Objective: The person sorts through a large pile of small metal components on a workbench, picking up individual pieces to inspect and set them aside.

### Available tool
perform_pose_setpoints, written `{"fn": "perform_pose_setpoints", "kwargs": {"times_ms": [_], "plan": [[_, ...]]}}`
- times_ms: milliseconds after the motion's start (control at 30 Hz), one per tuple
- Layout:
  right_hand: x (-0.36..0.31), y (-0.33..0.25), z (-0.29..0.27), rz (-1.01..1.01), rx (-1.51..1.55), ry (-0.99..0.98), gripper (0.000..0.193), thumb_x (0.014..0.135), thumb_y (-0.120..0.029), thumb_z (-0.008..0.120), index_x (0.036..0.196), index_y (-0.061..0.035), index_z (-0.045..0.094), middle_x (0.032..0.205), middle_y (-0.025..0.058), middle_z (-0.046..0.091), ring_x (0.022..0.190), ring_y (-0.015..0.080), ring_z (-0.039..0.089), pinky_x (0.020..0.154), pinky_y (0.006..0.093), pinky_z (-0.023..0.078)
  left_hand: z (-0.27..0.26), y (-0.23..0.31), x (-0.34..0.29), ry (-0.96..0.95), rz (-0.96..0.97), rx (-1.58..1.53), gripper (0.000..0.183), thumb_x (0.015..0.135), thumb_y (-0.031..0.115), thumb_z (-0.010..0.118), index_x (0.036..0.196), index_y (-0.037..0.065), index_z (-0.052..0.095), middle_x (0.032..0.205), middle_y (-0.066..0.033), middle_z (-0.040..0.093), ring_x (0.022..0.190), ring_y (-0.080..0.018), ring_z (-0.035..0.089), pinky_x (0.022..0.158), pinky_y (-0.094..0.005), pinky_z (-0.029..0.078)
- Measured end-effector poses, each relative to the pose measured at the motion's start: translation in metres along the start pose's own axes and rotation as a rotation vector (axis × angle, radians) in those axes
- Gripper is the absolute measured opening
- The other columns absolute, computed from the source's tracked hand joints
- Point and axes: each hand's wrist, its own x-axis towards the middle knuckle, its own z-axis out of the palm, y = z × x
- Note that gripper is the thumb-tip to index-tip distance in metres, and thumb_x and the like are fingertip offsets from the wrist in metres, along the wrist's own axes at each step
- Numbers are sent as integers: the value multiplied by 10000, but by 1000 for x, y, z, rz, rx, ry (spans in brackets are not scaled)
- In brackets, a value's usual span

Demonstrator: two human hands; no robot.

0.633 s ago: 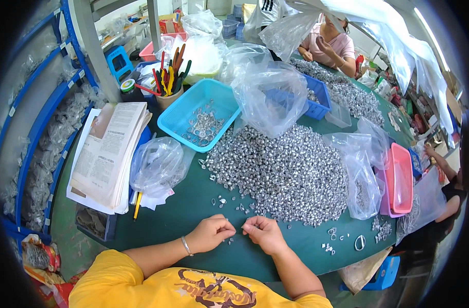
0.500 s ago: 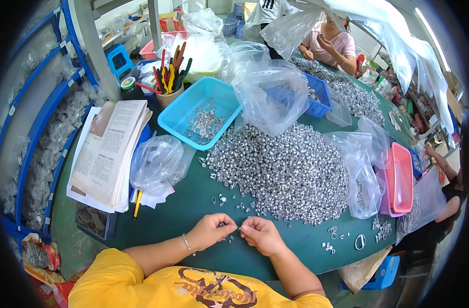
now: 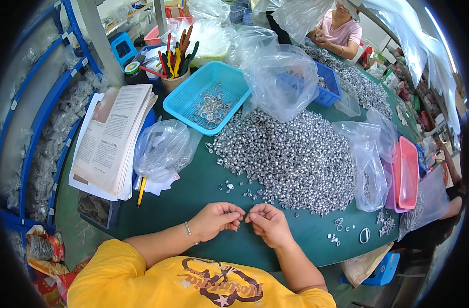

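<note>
Near the table's front edge, my left hand point(image 3: 218, 220) and my right hand point(image 3: 269, 224) face each other, fingertips a small gap apart. Both are closed in a pinch. A bit of grey metal shows at the left fingertips, too small to name; whatever the right fingers pinch is hidden. Just beyond them spreads a large heap of small silver ring-like metal pieces point(image 3: 296, 159). A few loose pieces point(image 3: 251, 194) lie between the heap and my hands. Farther back, a turquoise basket point(image 3: 175, 105) holds some flat silver rings.
Left on the green table point(image 3: 188, 192) are an open book point(image 3: 108, 136), a clear plastic bag point(image 3: 161, 146), a yellow pencil point(image 3: 141, 191) and a cup of pliers point(image 3: 175, 82). A blue basket point(image 3: 333, 97), bags and a pink tray point(image 3: 406, 172) stand right. A person in pink point(image 3: 342, 33) sits opposite.
My fingertips, almost touching before, are now slightly apart. The view has shifted, so the table's contents sit a little more to the right. The person opposite has lowered a raised hand.
</note>
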Motion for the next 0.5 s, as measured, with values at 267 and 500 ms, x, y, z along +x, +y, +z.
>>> {"fn": "perform_pose_setpoints", "kwargs": {"times_ms": [267,500], "plan": [[0,11,-7,60,274,105,156,865,-123,533,917,21,564,715,38,539,435,34,326,375,165,246,-3,-8,3,-17,-90,-276,121,854,53,524,956,5,567,876,-72,597,756,-136,585,691,-239,491],[-3,17,0,92,378,35,141,861,-102,535,917,25,561,743,56,548,465,43,348,395,157,273,-7,-14,-3,-76,-126,-420,135,858,75,530,976,18,556,844,-39,574,746,-113,558,666,-225,477]]}}
